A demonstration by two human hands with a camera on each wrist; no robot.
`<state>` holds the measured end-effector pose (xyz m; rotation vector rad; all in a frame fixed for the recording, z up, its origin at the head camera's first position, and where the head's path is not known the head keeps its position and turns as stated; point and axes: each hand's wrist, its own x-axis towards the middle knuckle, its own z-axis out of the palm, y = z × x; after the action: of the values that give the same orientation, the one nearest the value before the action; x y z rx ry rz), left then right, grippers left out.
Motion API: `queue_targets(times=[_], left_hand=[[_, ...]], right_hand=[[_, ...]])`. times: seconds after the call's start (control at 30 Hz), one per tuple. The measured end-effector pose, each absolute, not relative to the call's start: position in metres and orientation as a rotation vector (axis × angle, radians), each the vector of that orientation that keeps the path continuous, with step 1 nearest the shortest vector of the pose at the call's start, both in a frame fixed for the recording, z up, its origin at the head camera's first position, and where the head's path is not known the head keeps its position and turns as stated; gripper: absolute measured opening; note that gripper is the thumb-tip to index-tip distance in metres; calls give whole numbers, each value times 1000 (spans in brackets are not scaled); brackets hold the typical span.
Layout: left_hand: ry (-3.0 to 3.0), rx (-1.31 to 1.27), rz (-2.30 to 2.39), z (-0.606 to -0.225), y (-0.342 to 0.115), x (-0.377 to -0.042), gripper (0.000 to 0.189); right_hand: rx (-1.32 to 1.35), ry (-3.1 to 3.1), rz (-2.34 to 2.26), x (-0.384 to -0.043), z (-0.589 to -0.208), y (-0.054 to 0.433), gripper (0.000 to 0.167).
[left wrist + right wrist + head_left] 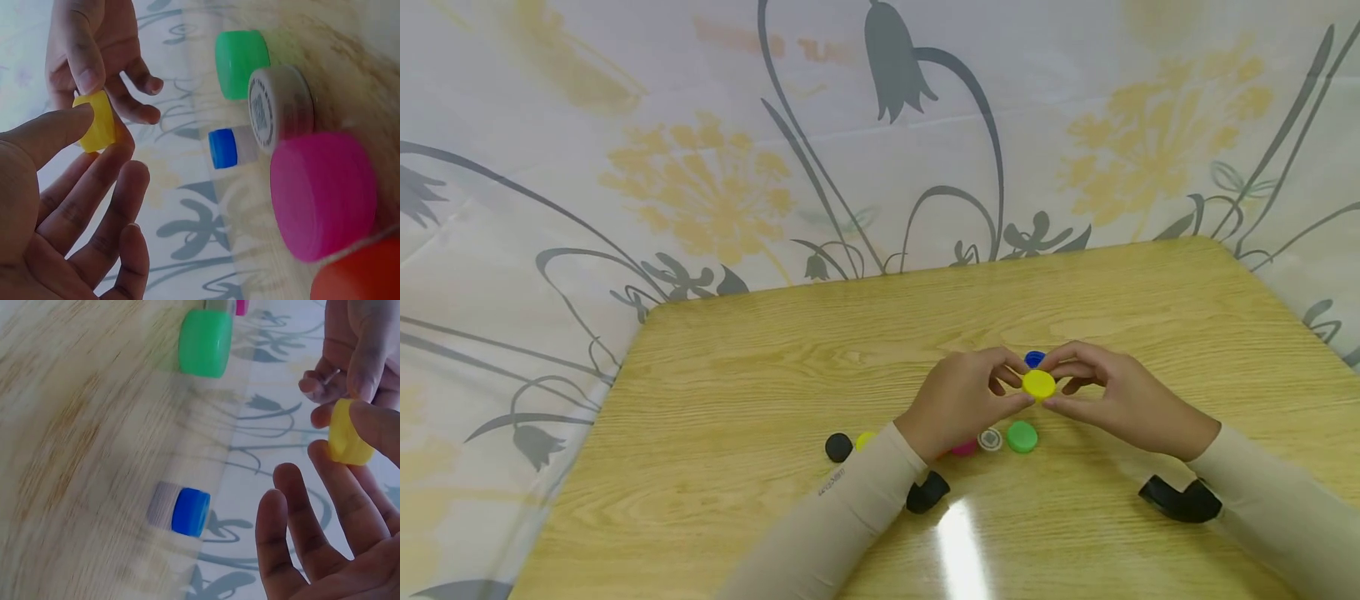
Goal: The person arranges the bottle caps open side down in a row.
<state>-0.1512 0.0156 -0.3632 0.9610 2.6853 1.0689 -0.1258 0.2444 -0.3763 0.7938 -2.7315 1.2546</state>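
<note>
Both hands pinch one round yellow plastic cap (1039,385), held over the table. My left hand (958,398) has its thumb and fingertips on the cap's left edge, and my right hand (1120,400) grips the right edge. The left wrist view shows the left thumb (59,134) pressed on the cap's face. In the right wrist view the remaining fingers of the right hand (350,531) are spread away from the cap. Just beyond the hands on the table is a blue cap (1034,358), partly hidden by them.
A row of caps lies nearer me: black (838,447), another yellow one (865,439), pink (964,448), a grey-white one with a printed top (990,439) and green (1022,437). An orange-red cap (359,275) shows by the pink one. Patterned cloth (880,150) hangs behind the wooden table (737,375).
</note>
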Motion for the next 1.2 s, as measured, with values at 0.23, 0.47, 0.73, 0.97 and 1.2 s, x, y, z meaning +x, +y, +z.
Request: queue_targets(times=[0.23,0.47,0.73,0.97,1.2], left_hand=[[2709,950,966,-368,29,-145,26],[2775,935,860,-374,38,-141,25],[2909,994,602,-381,43,-137,27],[2868,959,601,-387,46,-134,23],[2853,973,566,-391,47,-133,24]], right_hand=[[844,-2779,1285,-126,-380,255,29],[915,-2784,1337,-128,-387,263,25],[947,-2819,1358,-131,-397,267,24],[997,-2878,1385,-132,-402,272,25],[1048,-2917,1379,-135,-408,274,25]])
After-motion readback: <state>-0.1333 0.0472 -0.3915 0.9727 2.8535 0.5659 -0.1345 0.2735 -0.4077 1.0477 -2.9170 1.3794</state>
